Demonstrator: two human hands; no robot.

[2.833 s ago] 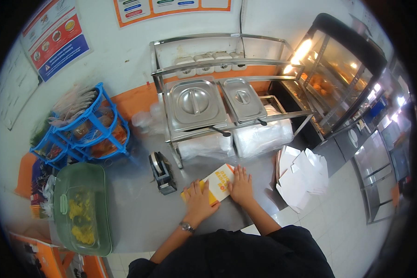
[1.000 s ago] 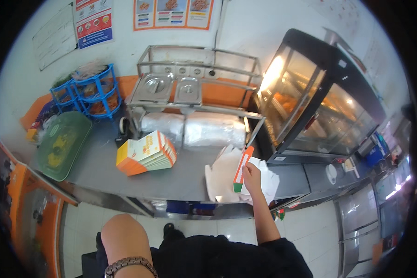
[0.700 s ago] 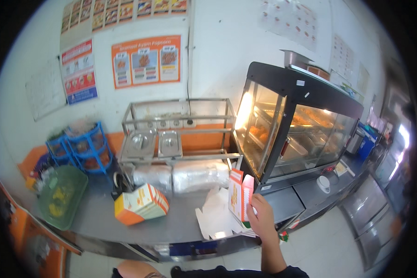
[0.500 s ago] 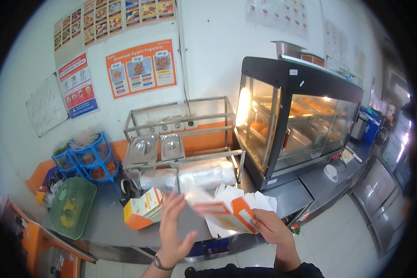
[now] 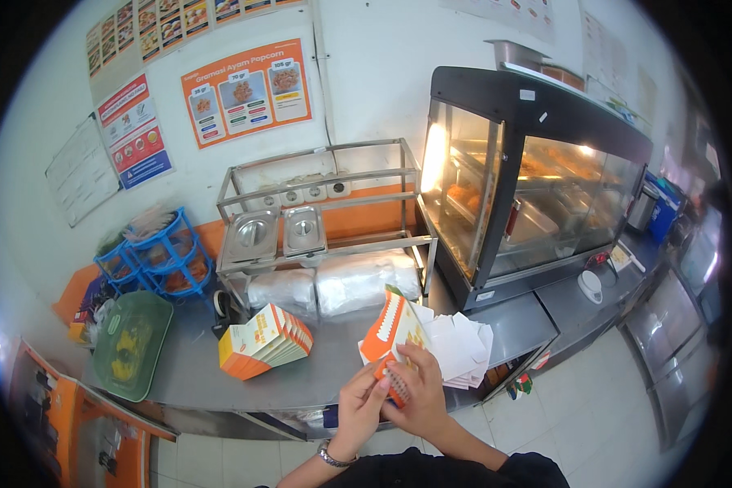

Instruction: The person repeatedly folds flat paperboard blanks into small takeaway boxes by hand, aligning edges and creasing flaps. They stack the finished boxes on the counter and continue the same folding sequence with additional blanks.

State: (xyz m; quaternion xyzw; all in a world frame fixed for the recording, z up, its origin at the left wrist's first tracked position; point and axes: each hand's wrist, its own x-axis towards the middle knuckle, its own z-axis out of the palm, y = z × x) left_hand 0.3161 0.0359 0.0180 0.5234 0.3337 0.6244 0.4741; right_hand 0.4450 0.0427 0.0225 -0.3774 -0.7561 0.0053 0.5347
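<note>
An orange and white cardboard food box (image 5: 394,324) is upright between my hands, over the front of the counter. My left hand (image 5: 360,407) pinches the lower edge of its orange flap. My right hand (image 5: 417,390) wraps around the lower right side, its fingers over the front. Behind the box and to its right lies a pile of white flat cartons (image 5: 464,346). Further left on the steel counter (image 5: 187,370) rests a nested stack of formed orange and white boxes (image 5: 262,342), tilted on its side.
A lit glass food warmer (image 5: 537,195) stands at the back right. Behind the box stack, a steel rack (image 5: 321,150) holds lidded pans (image 5: 252,236) and plastic-wrapped bundles (image 5: 366,281). Blue baskets (image 5: 167,252) and a green tray (image 5: 150,325) occupy the left.
My left hand has come over from the left, where it was spread, and now grips the box with my right. The box has turned from lying slanted to upright. The view has shifted slightly.
</note>
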